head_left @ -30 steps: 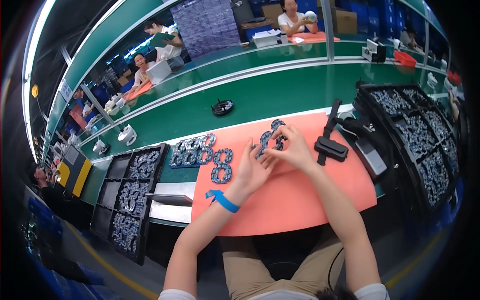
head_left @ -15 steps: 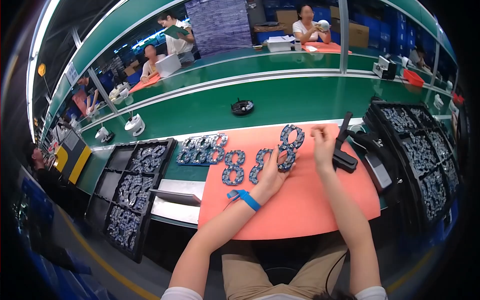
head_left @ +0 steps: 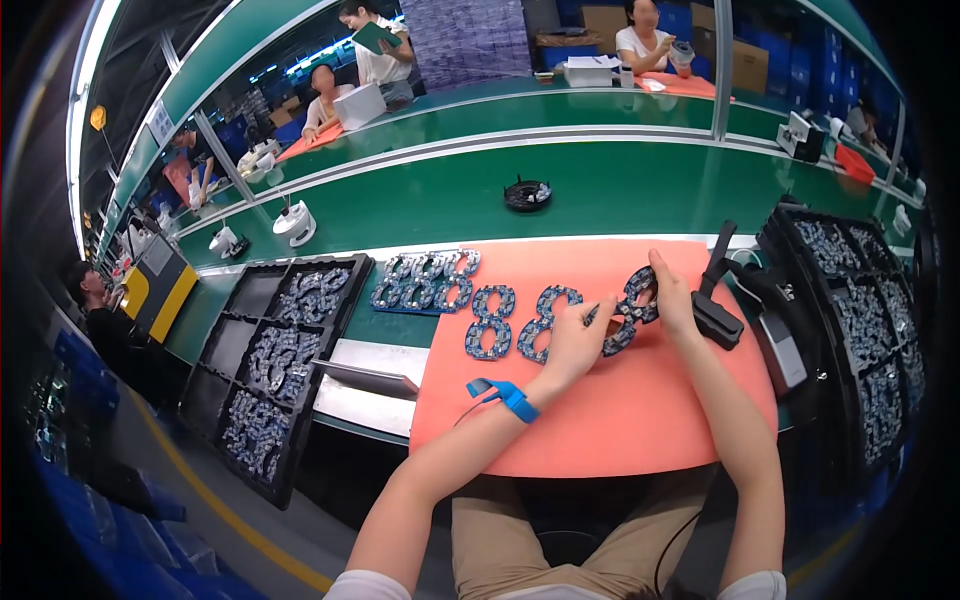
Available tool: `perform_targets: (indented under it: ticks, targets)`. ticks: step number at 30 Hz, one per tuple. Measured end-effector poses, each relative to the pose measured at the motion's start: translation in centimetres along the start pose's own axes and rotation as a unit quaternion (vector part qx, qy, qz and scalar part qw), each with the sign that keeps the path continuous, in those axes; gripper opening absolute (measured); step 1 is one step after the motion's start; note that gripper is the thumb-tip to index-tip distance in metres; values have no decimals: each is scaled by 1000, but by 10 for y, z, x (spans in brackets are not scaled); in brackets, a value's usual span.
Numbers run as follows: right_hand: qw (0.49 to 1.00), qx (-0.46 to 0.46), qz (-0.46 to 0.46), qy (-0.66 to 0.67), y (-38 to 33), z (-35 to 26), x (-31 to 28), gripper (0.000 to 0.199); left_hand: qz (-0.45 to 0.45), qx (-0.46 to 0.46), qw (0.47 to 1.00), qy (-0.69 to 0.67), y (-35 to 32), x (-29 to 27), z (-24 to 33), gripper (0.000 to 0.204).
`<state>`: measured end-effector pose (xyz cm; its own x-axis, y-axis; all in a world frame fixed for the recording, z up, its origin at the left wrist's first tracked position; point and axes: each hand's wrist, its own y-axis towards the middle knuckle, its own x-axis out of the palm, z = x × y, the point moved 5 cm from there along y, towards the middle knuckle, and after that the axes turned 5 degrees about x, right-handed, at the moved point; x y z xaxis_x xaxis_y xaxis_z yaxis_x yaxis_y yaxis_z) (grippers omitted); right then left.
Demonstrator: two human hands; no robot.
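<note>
One figure-eight board [head_left: 630,311] — between left hand [head_left: 577,345], right hand [head_left: 674,298].

Mat [head_left: 600,430] on near tabletop [head_left: 400,225], overhanging front edge. On mat: 2 boards [head_left: 489,322] side by side, the right one partly behind left hand [head_left: 575,345]. 1 board [head_left: 632,288] between left hand and right hand [head_left: 674,298], above mat.

Left of these, at mat's rear left corner: row of 3 boards [head_left: 425,280]. Farther left: left tray [head_left: 228,340], boards in its 3 right-hand compartments. Between left tray and mat: plate [head_left: 355,405], with bar [head_left: 365,378] on it.

Strapped box [head_left: 717,318] at mat's right side; right tray [head_left: 812,310] beyond it, filled with boards.

Behind mat: round holder [head_left: 527,197]. Farther back, past frame: far tabletop [head_left: 500,112].
</note>
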<state>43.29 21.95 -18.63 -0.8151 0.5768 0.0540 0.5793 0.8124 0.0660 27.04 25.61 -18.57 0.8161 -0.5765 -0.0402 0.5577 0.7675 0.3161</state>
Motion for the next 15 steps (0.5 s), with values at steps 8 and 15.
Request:
perform_targets:
  ticks: [8,15]
  targets:
    - [995,74,-8,61,-13,-5,3,47,-18,50,997,56,-6,5,15,31]
    - [993,69,12,98,-17,-1,3,43,-16,100,993,54,-8,10,17,28]
